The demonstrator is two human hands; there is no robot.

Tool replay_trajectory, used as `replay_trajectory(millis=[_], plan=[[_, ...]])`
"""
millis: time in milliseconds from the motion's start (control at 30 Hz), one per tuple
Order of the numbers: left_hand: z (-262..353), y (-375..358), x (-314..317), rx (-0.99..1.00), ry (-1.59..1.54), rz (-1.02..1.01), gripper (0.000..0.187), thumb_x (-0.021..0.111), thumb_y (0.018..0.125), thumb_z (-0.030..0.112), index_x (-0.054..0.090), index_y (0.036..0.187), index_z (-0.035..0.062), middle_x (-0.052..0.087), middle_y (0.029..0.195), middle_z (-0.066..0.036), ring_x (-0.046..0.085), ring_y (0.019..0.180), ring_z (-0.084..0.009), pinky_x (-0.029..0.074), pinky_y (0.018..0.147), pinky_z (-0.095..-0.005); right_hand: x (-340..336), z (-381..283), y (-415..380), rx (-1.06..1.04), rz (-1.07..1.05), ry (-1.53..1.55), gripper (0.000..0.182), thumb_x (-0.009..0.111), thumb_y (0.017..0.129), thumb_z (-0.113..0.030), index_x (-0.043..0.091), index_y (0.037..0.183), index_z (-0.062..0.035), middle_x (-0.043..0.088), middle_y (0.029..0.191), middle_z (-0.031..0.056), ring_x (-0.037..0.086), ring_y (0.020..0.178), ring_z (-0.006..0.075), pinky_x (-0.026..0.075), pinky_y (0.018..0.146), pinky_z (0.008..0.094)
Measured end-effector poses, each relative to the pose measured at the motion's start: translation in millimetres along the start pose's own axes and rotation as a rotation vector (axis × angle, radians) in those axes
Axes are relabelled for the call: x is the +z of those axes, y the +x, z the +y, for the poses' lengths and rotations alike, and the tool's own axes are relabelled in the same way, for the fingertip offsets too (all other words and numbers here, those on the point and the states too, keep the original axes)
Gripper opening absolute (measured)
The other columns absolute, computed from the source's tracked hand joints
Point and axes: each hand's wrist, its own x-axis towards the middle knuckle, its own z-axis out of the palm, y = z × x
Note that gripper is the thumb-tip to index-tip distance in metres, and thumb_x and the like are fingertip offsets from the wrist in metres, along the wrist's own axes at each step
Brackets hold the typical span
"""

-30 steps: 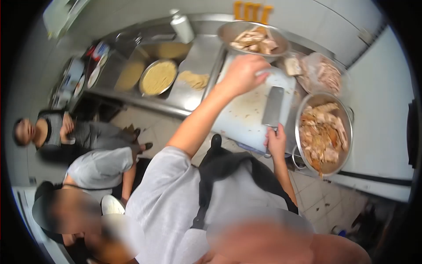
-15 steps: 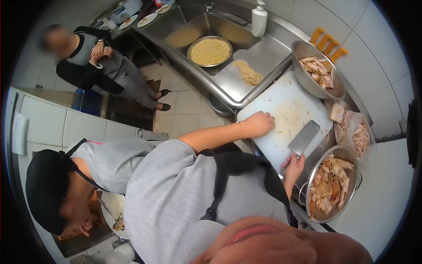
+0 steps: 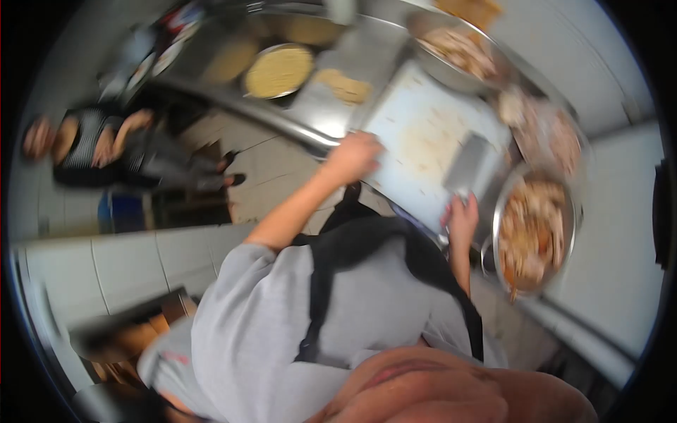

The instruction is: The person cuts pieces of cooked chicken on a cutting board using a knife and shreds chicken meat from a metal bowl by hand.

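Observation:
A cleaver (image 3: 465,163) lies with its broad blade over the white cutting board (image 3: 412,137), and my right hand (image 3: 460,217) is closed round its handle at the board's near edge. My left hand (image 3: 357,155) is curled into a loose fist at the left edge of the board, blurred by motion. Small scraps of meat are scattered over the board. To the right of the cleaver stands a metal colander (image 3: 498,236) filled with browned cooked meat pieces (image 3: 530,229).
Behind the board is a metal bowl (image 3: 451,79) of pale meat strips. A plastic bag (image 3: 553,134) of shredded meat lies beside it. The steel sink (image 3: 233,88) at the left holds a pan of yellow crumbly food (image 3: 278,72). One person (image 3: 106,144) is across the floor; another's grey shirt (image 3: 166,366) shows behind me.
My view has swung, shifting the board and sink left and up. My left hand has moved to the board's left edge. The cleaver stays in my right hand. The co-worker behind me is less visible.

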Motion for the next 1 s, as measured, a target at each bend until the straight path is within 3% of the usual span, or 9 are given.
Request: replay_trajectory(millis=[133,200,467,600,733,867,900,933,1000], plan=[[11.2,16.0,-7.7,0.008,-0.027,-0.049,0.038,0.080,0.082,0.016,0.073,0.119,0.0079,0.071,0.120,-0.013,0.066,0.113,-0.0355,0.053,0.097,-0.0464,4.5,-19.5,-9.8,0.013,-0.040,0.007,0.060,0.069,0.100,-0.020,0.046,0.151,0.0004,0.061,0.076,0.0076,0.055,0.048,0.0121,0.044,0.042,0.0303],[21.7,35.7,-6.5,0.117,-0.067,0.095,0.046,0.081,0.082,0.014,0.071,0.126,0.0077,0.070,0.127,-0.015,0.066,0.117,-0.0365,0.053,0.099,-0.0440,4.3,-20.4,-11.6,0.038,-0.012,-0.011,0.058,0.070,0.099,-0.022,0.049,0.147,0.0028,0.066,0.080,0.0106,0.056,0.049,0.0126,0.047,0.045,0.0309],[154.9,148.8,-74.4,0.463,-0.221,0.188,0.034,0.081,0.086,0.018,0.075,0.118,0.0083,0.073,0.121,-0.014,0.069,0.111,-0.0355,0.055,0.096,-0.0442,-0.3,-35.4,-26.4,-0.050,0.011,-0.085,0.046,0.069,0.098,-0.025,0.056,0.134,0.0017,0.065,0.071,0.0088,0.062,0.050,0.0159,0.052,0.049,0.0332],[218.6,199.2,-44.1,0.722,-0.254,0.177,0.034,0.080,0.087,0.024,0.076,0.117,0.0093,0.074,0.118,-0.012,0.070,0.107,-0.0345,0.056,0.092,-0.0436,0.2,-37.2,-28.7,-0.091,0.022,-0.088,0.047,0.067,0.097,-0.027,0.056,0.130,0.0052,0.068,0.070,0.0149,0.065,0.050,0.0205,0.053,0.052,0.0376],[278.1,247.1,16.4,0.754,-0.069,-0.002,0.037,0.073,0.092,0.033,0.074,0.121,0.0096,0.074,0.120,-0.015,0.070,0.110,-0.0367,0.056,0.095,-0.0439,-4.0,-47.2,-35.1,-0.081,0.019,-0.099,0.045,0.066,0.096,-0.026,0.057,0.126,0.0067,0.068,0.068,0.0175,0.064,0.048,0.0230,0.053,0.052,0.0404],[330.1,279.0,76.7,0.578,0.208,-0.317,0.043,0.074,0.088,0.039,0.074,0.119,0.0087,0.076,0.110,-0.020,0.072,0.104,-0.0384,0.056,0.094,-0.0451,-4.2,-47.4,-37.7,-0.136,0.086,-0.170,0.051,0.067,0.094,-0.025,0.057,0.130,0.0089,0.072,0.086,0.0283,0.073,0.072,0.0387,0.058,0.073,0.0479],[335.5,282.7,84.6,0.589,0.206,-0.317,0.043,0.074,0.088,0.039,0.074,0.119,0.0087,0.076,0.110,-0.020,0.072,0.104,-0.0384,0.056,0.094,-0.0451,-4.6,-46.6,-37.3,-0.132,0.083,-0.209,0.055,0.067,0.094,-0.026,0.056,0.134,0.0096,0.071,0.098,0.0332,0.072,0.088,0.0443,0.056,0.084,0.0498],[339.0,285.7,91.9,0.549,0.177,-0.312,0.046,0.074,0.086,0.040,0.074,0.120,0.0087,0.076,0.108,-0.020,0.073,0.103,-0.0382,0.056,0.095,-0.0452,-3.6,-40.6,-31.9,-0.132,0.093,-0.209,0.055,0.067,0.094,-0.026,0.056,0.134,0.0096,0.071,0.098,0.0332,0.072,0.088,0.0443,0.056,0.084,0.0498],[341.6,283.4,101.6,0.508,0.149,-0.319,0.049,0.075,0.084,0.042,0.074,0.120,0.0087,0.077,0.107,-0.020,0.074,0.102,-0.0380,0.055,0.095,-0.0453,-0.3,-35.6,-28.0,-0.225,0.107,-0.202,0.054,0.066,0.099,-0.033,0.054,0.143,-0.0034,0.071,0.075,0.0165,0.067,0.053,0.0252,0.055,0.057,0.0405]])
